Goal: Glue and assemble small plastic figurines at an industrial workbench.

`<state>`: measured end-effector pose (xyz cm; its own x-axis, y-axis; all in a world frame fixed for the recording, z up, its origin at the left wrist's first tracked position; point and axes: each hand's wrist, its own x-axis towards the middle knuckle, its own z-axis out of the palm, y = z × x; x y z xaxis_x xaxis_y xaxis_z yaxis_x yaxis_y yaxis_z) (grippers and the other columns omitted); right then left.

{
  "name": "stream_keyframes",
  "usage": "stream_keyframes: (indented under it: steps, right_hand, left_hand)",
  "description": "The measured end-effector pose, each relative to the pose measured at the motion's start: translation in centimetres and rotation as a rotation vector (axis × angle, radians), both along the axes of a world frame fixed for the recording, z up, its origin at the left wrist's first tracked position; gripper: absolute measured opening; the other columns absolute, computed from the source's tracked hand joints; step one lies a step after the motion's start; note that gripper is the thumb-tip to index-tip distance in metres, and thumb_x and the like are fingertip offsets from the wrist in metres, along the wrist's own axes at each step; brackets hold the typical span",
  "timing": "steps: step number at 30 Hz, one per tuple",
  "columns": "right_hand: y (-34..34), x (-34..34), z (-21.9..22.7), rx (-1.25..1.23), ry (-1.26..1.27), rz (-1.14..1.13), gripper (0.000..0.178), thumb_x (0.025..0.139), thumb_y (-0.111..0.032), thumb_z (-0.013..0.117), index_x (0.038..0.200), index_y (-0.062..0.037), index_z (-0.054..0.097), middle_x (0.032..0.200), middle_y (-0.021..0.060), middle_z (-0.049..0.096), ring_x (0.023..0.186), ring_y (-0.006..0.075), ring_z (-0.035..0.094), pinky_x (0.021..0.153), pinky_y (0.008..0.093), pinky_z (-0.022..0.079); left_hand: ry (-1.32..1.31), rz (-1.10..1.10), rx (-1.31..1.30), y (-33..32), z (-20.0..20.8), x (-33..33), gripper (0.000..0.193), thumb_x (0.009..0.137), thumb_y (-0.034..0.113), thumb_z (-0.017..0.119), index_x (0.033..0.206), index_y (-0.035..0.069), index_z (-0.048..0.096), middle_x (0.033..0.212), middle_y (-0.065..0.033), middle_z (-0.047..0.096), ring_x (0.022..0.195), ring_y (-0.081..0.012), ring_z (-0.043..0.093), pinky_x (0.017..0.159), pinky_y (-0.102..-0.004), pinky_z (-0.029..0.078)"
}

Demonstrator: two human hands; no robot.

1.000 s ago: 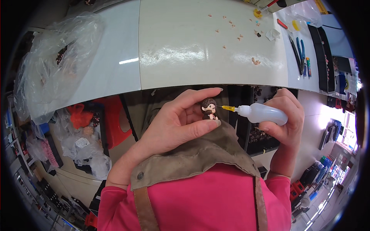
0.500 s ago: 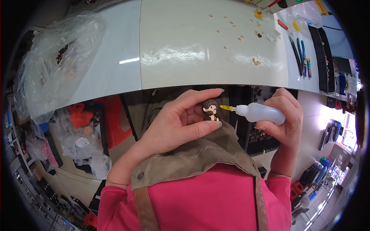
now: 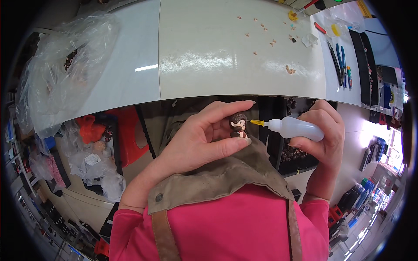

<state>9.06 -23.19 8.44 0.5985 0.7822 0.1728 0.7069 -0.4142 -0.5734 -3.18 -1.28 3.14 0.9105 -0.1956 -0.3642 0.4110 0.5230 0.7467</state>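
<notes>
My left hand (image 3: 200, 139) pinches a tiny figurine (image 3: 238, 125) with dark brown hair between thumb and fingertips, just below the table's near edge. My right hand (image 3: 322, 135) grips a small translucent squeeze bottle (image 3: 294, 128). Its yellow needle tip (image 3: 257, 123) points left and touches the figurine's side. Both hands hover above my olive apron and pink top.
A white table (image 3: 209, 52) stretches ahead, with several small tan bits (image 3: 261, 28) scattered at the back right. Pliers and tools (image 3: 340, 58) lie at the right end. A crumpled clear plastic bag (image 3: 61, 74) sits at the left. A red stool (image 3: 128, 135) stands below.
The bottle's needle tip has closed in on the figurine and now touches it. My left hand has barely moved.
</notes>
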Motion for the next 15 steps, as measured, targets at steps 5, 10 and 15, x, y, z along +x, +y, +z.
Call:
stream_keyframes:
  steps: [5,10,15]
  right_hand:
    - [-0.3,0.6,-0.1,0.006,-0.004,0.0,0.045,0.053,-0.04,0.081,0.074,-0.0059,0.06,0.064,0.0032,0.051,0.056,0.0185,0.05,0.049,0.0291,0.037]
    - [-2.2,1.7,-0.4,0.201,0.178,-0.056,0.046,0.06,-0.042,0.08,0.077,-0.0026,0.062,0.067,0.0044,0.054,0.061,0.0163,0.052,0.054,0.0268,0.038]
    - [-4.6,5.4,-5.0,0.548,0.469,-0.581,0.033,0.085,-0.017,0.059,0.11,0.0041,0.052,0.098,0.0084,0.059,0.088,0.0163,0.057,0.08,0.0283,0.044]
  left_hand:
    - [-0.016,0.003,0.0,-0.2,0.1,0.5,0.057,0.078,-0.005,0.06,0.132,0.003,0.044,0.104,-0.0012,0.046,0.094,-0.009,0.054,0.087,-0.0234,0.043]
    - [-0.067,0.01,0.01,0.1,0.5,0.9,0.057,0.078,-0.007,0.059,0.131,0.001,0.044,0.106,-0.0027,0.046,0.092,-0.011,0.054,0.086,-0.0245,0.043]
    - [-0.107,0.093,0.172,-0.3,0.5,1.2,0.055,0.077,-0.007,0.057,0.13,0.0,0.045,0.11,-0.005,0.047,0.089,-0.0126,0.054,0.083,-0.0265,0.045]
